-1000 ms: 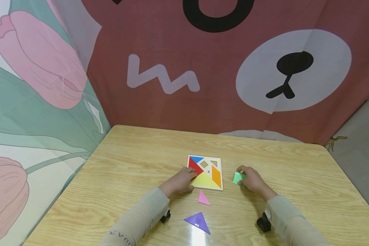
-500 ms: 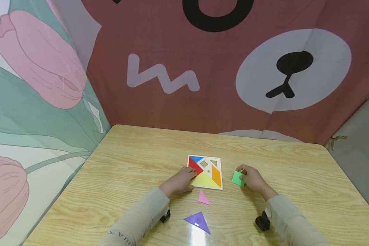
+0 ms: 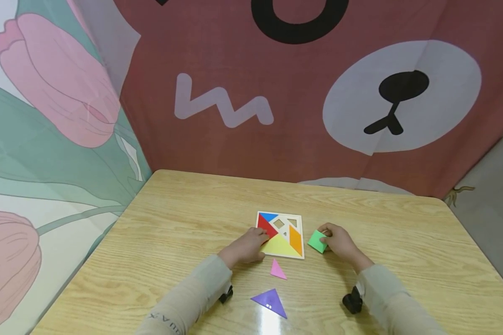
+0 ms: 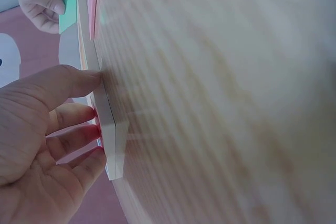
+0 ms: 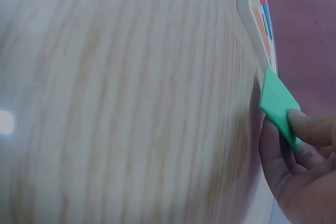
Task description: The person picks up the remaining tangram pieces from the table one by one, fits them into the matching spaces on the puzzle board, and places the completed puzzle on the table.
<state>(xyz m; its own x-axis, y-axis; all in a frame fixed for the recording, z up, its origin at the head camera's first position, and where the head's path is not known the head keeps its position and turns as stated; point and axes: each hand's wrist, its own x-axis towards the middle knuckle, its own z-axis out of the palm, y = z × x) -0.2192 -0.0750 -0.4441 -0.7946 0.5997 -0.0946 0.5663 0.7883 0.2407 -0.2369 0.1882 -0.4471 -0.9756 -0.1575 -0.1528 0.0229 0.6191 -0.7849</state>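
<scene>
A square tangram board (image 3: 282,255) with a pale frame lies flat on the table, holding red (image 3: 265,225), blue (image 3: 268,217), yellow (image 3: 282,246) and orange (image 3: 295,241) pieces beside several unfilled cutouts. My left hand (image 3: 247,245) rests at its left side, fingertips on the red piece and thumb at the front left corner (image 4: 88,83). To the right of the board, my right hand (image 3: 339,242) pinches a green square tangram piece (image 3: 317,241) between thumb and fingers. The right wrist view shows that green piece (image 5: 277,100) tilted, one corner close to the board's edge.
A pink triangle (image 3: 278,270) lies just in front of the board, and a larger purple triangle (image 3: 271,302) lies nearer the person. The wooden table (image 3: 184,204) ends at a patterned curtain (image 3: 243,153) behind. Black wrist cameras (image 3: 353,300) sit under the sleeves.
The right hand has moved slightly left toward the board, and the green piece has turned so that a corner points toward the board. The left hand has stayed in place.
</scene>
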